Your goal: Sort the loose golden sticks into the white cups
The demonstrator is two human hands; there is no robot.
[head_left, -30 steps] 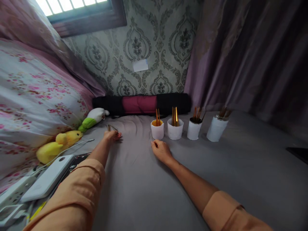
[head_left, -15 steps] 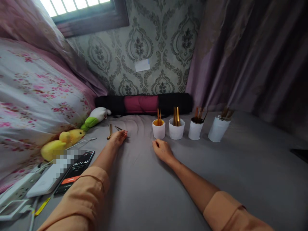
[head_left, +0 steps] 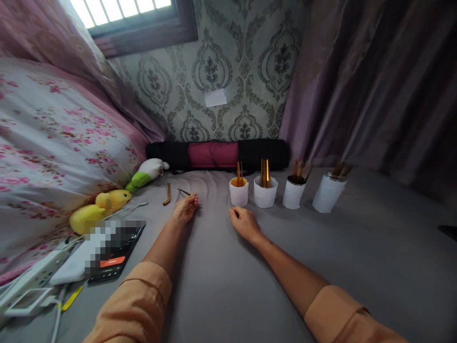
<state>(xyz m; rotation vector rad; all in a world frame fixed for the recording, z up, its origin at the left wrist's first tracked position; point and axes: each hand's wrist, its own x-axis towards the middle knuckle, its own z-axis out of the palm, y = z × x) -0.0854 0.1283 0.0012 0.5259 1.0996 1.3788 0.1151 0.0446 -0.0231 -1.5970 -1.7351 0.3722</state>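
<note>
My left hand (head_left: 186, 208) is closed on a thin dark stick (head_left: 183, 191) that pokes out beyond the fingers; its exact kind is too small to tell. To its left lie a few gold-coloured thin pieces (head_left: 167, 194), close together on the grey sheet. My right hand (head_left: 244, 223) rests on the sheet with fingers curled in, and nothing shows in it. Just behind it stands a white-wrapped cup (head_left: 239, 195) with gold sticks inside. Rightward follow a wider white cup (head_left: 265, 196), a third cup (head_left: 293, 195) and a taller one (head_left: 328, 193), all holding sticks.
On the left lie a phone (head_left: 117, 257), a white power bank (head_left: 73, 269), a power strip (head_left: 26, 276) and cables. Plush toys (head_left: 84, 220) sit behind them. A black and maroon roll (head_left: 213, 155) lies along the wall, and a dark object (head_left: 448, 232) is at the right edge.
The view has shifted slightly, so most things appear further right. My left hand has moved right, away from the gold pieces, with the thin stick in it. My right hand stays by the first cup.
</note>
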